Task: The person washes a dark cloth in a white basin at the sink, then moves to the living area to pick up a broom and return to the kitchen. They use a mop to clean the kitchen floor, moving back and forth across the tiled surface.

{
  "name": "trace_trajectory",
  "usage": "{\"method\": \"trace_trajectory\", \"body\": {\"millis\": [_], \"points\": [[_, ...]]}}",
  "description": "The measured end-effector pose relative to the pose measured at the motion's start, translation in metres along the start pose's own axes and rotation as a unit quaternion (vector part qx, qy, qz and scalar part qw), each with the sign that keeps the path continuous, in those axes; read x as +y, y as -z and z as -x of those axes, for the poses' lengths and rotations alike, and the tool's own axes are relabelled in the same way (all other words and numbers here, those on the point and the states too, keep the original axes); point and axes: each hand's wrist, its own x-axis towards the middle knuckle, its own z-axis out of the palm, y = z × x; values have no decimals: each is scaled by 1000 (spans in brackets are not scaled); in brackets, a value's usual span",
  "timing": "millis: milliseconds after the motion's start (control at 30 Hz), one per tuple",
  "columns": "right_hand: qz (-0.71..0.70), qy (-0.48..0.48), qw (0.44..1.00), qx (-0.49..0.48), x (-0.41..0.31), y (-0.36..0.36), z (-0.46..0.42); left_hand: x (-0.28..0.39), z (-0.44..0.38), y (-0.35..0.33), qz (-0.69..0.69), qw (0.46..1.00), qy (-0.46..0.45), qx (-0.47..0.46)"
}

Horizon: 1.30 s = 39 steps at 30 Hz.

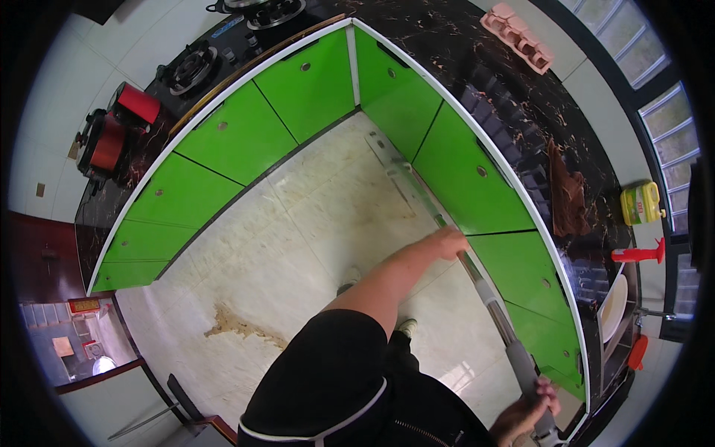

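A flat floor mop [522,369] slants from the lower right toward the cabinet corner. Its blurred, wide head [394,173] is on the pale tiled floor [301,251], close to the base of the green cabinets [475,179]. My left hand [449,242] grips the thin metal part of the pole about midway, with the arm stretched across my front. Lower down, my right hand [528,413] is wrapped around the thick grey grip near the pole's upper end. A brown patch [237,326] marks the floor left of my feet.
Dark counters carry a gas stove [192,70], a red electric cooker [109,146], a pink egg carton [516,38], a brown cloth [567,193], a yellow jug [639,204] and a red spray bottle [637,254]. A sink [611,357] lies at right. A doorway opens at lower left.
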Motion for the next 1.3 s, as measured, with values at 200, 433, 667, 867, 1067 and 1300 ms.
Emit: {"method": "trace_trajectory", "body": {"millis": [200, 433, 667, 867, 1067, 1300], "points": [[0, 19, 979, -201, 32, -107, 6, -104, 60, 61, -6, 985, 32, 167], [-29, 101, 964, -243, -19, -184, -95, -91, 86, 122, 125, 947, 138, 263], [-65, 22, 966, -248, -30, -254, -114, -72, 190, 144, 118, 924, 230, 281], [-88, -45, 929, -357, 3, -331, -22, -86, 350, 116, 82, 867, 305, 387], [-137, -229, 792, -549, 49, -341, 144, -110, 580, 42, -115, 831, 472, 269], [-264, -149, 698, -649, 3, -277, 50, -42, 503, 85, -38, 886, 395, 239]]}}
